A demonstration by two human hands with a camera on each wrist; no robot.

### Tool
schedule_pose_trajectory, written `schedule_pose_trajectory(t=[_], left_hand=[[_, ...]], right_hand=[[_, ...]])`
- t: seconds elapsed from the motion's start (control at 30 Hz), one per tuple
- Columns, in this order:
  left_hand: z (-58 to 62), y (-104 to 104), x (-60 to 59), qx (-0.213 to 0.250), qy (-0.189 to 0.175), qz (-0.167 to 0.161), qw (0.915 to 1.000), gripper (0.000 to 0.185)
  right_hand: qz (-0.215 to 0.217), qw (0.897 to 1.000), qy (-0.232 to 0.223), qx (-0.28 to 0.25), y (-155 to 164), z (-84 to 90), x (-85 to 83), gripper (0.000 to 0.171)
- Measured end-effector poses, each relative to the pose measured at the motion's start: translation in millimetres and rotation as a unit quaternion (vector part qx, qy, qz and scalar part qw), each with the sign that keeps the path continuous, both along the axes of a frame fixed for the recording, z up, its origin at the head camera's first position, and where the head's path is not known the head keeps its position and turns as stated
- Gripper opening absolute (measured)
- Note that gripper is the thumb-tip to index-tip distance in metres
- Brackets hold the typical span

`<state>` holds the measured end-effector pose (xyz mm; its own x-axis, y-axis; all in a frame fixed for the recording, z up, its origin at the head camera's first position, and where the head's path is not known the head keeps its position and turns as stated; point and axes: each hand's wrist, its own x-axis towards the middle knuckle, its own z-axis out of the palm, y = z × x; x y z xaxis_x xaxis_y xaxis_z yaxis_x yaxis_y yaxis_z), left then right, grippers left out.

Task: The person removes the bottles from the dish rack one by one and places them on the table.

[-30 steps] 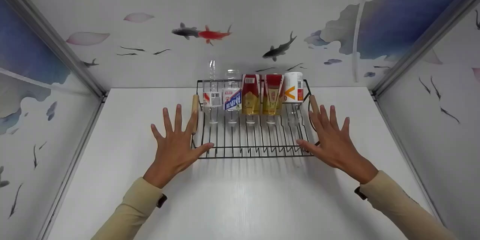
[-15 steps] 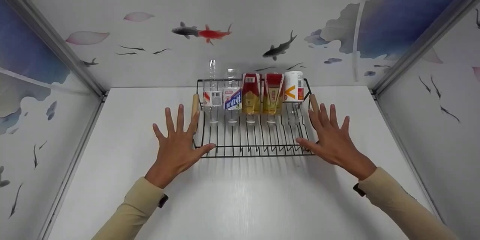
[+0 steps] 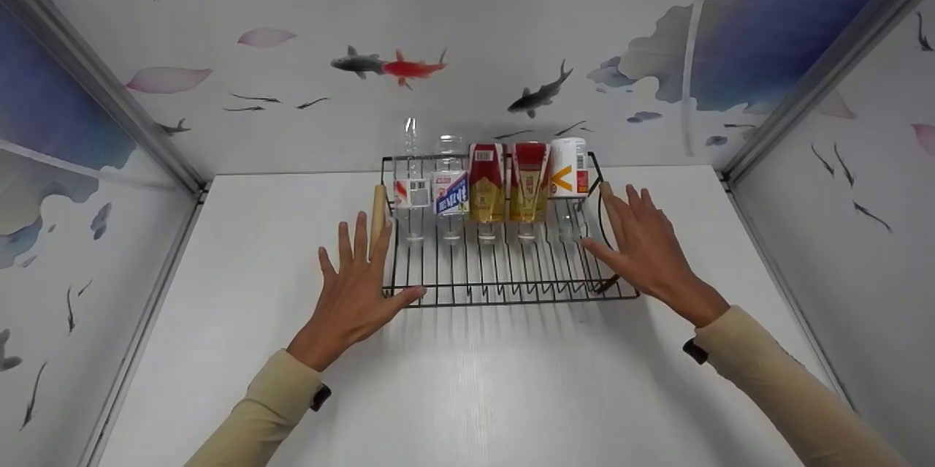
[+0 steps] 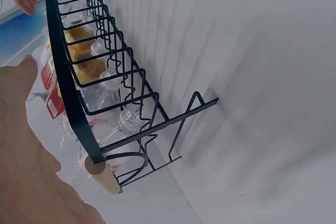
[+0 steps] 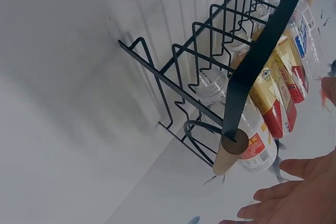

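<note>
Now left hand (image 3: 353, 290) and right hand (image 3: 643, 251) flanking wire rack (image 3: 504, 290) edges, fingers spread apart, bare white tabletop (image 3: 467, 379) nearer.

Bottle labels (image 3: 452, 193) too small to read

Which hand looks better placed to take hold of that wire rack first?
Probably the right hand: it lies over the wire rack's right handle, thumb reaching inside. The left hand sits just beside the left handle, thumb at the front corner. Both are open.
</note>
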<state>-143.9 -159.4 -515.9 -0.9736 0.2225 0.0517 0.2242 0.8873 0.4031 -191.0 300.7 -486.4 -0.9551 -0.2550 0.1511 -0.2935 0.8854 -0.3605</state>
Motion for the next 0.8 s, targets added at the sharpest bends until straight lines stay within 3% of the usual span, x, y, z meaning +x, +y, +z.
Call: schedule_pose_trajectory(t=[0.37, 0.8], left_hand=[[-3.7, -0.5, 2.4, 0.064, 0.017, -0.028, 0.9974, 0.118], [-11.1, -0.2, -3.0, 0.168, -0.025, 0.003, 0.9854, 0.121]], right_hand=[[-0.028, 0.997, -0.028, -0.068, 1.4, 6.6, -15.7, 0.085], [-0.036, 0.991, -0.053, -0.118, 1.8, 7.5, -25.4, 0.083]])
